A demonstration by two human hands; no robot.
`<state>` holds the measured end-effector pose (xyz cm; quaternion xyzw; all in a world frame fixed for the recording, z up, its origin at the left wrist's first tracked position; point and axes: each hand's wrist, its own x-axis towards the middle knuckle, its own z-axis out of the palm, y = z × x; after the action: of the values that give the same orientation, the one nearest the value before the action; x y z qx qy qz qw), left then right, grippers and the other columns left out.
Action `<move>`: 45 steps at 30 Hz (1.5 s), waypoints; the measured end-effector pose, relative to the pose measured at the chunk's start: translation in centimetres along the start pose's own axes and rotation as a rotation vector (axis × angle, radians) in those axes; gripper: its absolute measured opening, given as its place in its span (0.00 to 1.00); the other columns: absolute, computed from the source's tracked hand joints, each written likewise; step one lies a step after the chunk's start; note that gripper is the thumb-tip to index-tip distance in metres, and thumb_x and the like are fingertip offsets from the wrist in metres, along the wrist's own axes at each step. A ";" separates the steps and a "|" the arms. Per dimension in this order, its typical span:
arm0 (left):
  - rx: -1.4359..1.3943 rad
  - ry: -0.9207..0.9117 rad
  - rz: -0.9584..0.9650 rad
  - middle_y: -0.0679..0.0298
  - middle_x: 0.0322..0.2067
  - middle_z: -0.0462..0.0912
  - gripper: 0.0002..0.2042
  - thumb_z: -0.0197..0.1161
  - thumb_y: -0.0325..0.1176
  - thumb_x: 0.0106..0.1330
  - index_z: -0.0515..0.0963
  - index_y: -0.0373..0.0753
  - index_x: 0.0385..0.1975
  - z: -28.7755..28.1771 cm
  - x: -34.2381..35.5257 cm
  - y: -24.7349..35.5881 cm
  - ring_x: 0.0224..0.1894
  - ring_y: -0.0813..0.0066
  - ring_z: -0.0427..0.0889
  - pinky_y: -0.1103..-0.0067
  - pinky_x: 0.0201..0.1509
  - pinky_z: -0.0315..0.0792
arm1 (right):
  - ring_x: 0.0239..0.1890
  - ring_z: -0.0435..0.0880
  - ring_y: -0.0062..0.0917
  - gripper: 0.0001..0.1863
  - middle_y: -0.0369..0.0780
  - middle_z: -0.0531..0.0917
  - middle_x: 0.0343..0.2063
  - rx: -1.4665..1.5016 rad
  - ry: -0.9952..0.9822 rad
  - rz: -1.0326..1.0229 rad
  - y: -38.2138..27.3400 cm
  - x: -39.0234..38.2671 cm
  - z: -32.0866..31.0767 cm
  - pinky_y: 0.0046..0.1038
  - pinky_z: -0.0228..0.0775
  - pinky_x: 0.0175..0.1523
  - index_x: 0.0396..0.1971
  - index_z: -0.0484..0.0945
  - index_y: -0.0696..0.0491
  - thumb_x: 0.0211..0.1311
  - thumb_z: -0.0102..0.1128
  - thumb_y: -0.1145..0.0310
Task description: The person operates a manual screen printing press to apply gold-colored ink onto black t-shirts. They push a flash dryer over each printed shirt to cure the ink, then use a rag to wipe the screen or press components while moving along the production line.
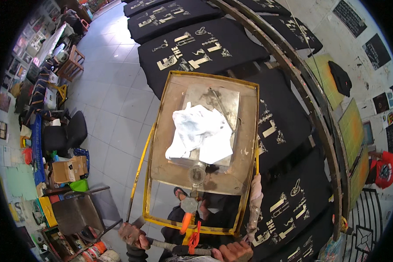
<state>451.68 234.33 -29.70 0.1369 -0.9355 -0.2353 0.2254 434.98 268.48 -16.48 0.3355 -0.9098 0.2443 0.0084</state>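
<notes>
Both my hands hold the tape-wrapped handle bar (163, 244) of a yellow-framed metal cart (244, 174). My left hand (134, 236) is closed round the bar's left end. Farther right, my right hand (235, 252) is also curled over it. A crumpled white cloth (201, 133) lies on a flat metal plate (229, 98) in the cart's tray, beside a thin metal rod (222, 108). Between my hands, a red strip (194, 238) is tied on the bar. Just ahead of the bar, an orange handle (186, 222) sticks out near a round metal disc (189, 204).
Black printed T-shirts (196, 48) lie on boards in a long row ahead and to the right, close to the cart's side. A dark metal rail (310, 91) runs past them. At left stand a black chair (70, 133), a cardboard box (70, 169) and cluttered shelves. Tiled floor (113, 96) stretches ahead-left.
</notes>
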 end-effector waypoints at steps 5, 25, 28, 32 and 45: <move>0.013 0.023 0.138 0.65 0.11 0.60 0.17 0.51 0.40 0.59 0.61 0.44 0.09 -0.8 4.5 2.2 0.15 0.63 0.61 0.67 0.24 0.56 | 0.18 0.71 0.27 0.16 0.34 0.67 0.14 -0.048 0.003 -0.026 0.0 0.1 0.6 0.31 0.64 0.26 0.17 0.71 0.46 0.60 0.65 0.60; 0.022 0.267 0.260 0.64 0.12 0.54 0.15 0.52 0.39 0.51 0.57 0.43 0.10 2.2 10.5 3.9 0.14 0.64 0.57 0.69 0.21 0.52 | 0.11 0.72 0.26 0.18 0.34 0.67 0.08 -0.033 -0.103 -0.051 3.5 3.3 1.7 0.32 0.63 0.22 0.12 0.72 0.47 0.60 0.63 0.60; 0.038 0.324 0.293 0.64 0.12 0.54 0.14 0.52 0.39 0.50 0.58 0.43 0.09 2.4 11.4 4.4 0.14 0.64 0.58 0.68 0.21 0.53 | 0.11 0.72 0.27 0.18 0.34 0.67 0.08 -0.047 -0.099 -0.059 3.7 3.5 1.9 0.32 0.63 0.22 0.12 0.72 0.47 0.60 0.63 0.59; 0.059 0.286 0.271 0.64 0.12 0.57 0.15 0.52 0.40 0.54 0.60 0.42 0.10 2.3 11.3 4.3 0.16 0.63 0.61 0.68 0.22 0.55 | 0.12 0.73 0.27 0.18 0.34 0.67 0.09 -0.060 -0.104 -0.046 3.7 3.7 2.0 0.31 0.63 0.23 0.12 0.72 0.46 0.58 0.63 0.59; 0.095 0.008 0.256 0.57 0.23 0.75 0.21 0.45 0.46 0.69 0.78 0.32 0.33 0.1 13.9 -3.4 0.31 0.53 0.77 0.58 0.44 0.72 | 0.14 0.73 0.26 0.18 0.34 0.67 0.10 -0.083 0.083 -0.041 0.8 7.9 4.3 0.31 0.62 0.27 0.13 0.70 0.47 0.60 0.62 0.59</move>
<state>440.17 226.45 -26.56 0.0278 -0.9544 -0.1593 0.2508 429.05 262.30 -19.24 0.3430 -0.9110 0.2197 0.0649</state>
